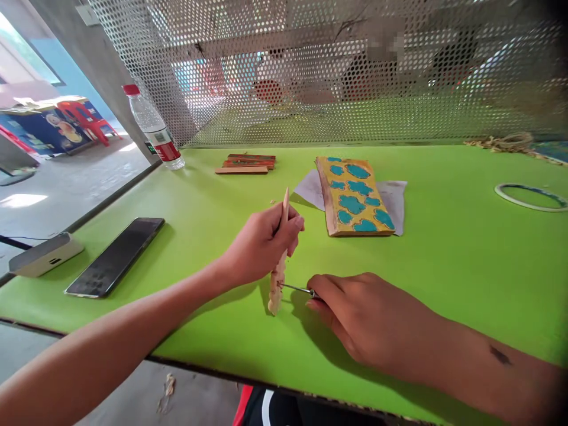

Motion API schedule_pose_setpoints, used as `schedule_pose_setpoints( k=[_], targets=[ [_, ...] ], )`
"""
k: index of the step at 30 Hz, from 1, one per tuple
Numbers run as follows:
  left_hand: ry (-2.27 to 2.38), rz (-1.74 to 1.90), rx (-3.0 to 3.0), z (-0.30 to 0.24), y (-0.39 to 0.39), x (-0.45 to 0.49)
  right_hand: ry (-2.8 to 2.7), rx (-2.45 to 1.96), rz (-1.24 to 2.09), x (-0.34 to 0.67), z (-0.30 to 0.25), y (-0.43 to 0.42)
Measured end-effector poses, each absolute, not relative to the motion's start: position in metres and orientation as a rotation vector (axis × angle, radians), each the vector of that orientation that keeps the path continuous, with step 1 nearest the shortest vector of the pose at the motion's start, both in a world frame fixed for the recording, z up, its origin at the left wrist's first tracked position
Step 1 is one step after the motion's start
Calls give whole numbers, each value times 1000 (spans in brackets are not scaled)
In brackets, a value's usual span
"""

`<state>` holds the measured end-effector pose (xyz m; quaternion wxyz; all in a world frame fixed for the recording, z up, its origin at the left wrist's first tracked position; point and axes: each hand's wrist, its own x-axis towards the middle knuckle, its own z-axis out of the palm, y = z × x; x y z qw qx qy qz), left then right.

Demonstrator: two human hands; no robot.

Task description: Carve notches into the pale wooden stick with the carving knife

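Note:
My left hand (268, 244) is closed around a slim piece of pale wood (276, 290). Its pointed top rises above my fingers, and its lower part has a knobbly, carved outline with small dark marks. In my right hand (361, 313) is a thin metal tool (296, 288), gripped at its handle, which my fingers mostly hide. The tool's tip touches, or nearly touches, the lower part of the wood. Whether that tip is a blade or a point I cannot tell.
A painted yellow and blue block (355, 198) lies on white paper (309, 189). Flat wooden strips (246, 164), a water bottle (155, 133), a phone (116, 257), a white box-shaped device (47, 255) and a ring (530, 197) rest on the green table (444, 254). Behind stands a perforated metal screen (284, 121).

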<state>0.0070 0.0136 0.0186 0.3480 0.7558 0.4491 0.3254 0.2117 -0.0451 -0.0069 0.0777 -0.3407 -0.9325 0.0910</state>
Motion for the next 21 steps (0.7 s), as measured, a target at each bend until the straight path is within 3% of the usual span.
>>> schedule_pose_setpoints(
  k=[6,21],
  targets=[
    [1156,853,1942,16,14,9,-2829,-976,90,210,-11,-43],
    [1371,879,1943,17,10,17,-2868,-987,31,207,-9,-41]
  ],
)
